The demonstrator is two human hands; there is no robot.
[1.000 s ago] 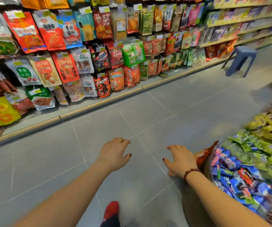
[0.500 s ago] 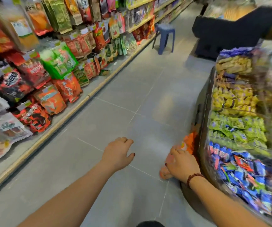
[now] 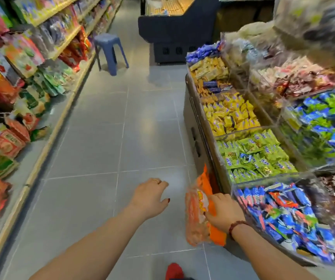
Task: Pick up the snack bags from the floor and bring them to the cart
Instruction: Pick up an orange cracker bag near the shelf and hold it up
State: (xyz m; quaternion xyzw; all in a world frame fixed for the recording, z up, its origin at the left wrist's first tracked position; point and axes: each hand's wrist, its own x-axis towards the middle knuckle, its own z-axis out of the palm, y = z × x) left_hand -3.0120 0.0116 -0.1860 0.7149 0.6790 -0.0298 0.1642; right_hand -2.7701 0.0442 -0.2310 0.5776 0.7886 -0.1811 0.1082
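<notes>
A: Biggest stuff first, go.
B: Floor [image 3: 102,138], grey matte square tiles with thin pale grout lines. Display stand [image 3: 200,142] with a dark curved side wall. Clear hard plastic bins on top, heaped with small glossy wrapped sweets in yellow, green and blue. Across the aisle from the stand, a shelf [image 3: 47,136] with a pale edge strip and rows of flat foil pouches, badly smeared.
A: Far end?
B: Beyond the stand, a dark boxy cabinet [image 3: 174,31]. Across the aisle from it, a blue plastic stool [image 3: 110,51] with splayed legs.
A: Task item?
B: Snack bag [image 3: 196,217], orange crinkly film with a clear window, long edge roughly vertical, right against the stand's near side wall. Right hand [image 3: 226,214] grips its stand-side edge, fingers [image 3: 216,199] curled onto the film. Could be two bags stacked, can't tell. Can't tell if the bottom corner clears the floor.
A: Other hand?
B: Left hand [image 3: 149,197], out in the aisle on the bag's far side from the stand. Palm down, fingers loosely bent, holding nothing, apart from the bag.
A: Small bits?
B: Brown bead bracelet [image 3: 238,226] on the right wrist, thin ring [image 3: 156,180] on the left hand. Red shoe tip [image 3: 174,270] cut off at the frame bottom. Bag print is blurred, unreadable.
</notes>
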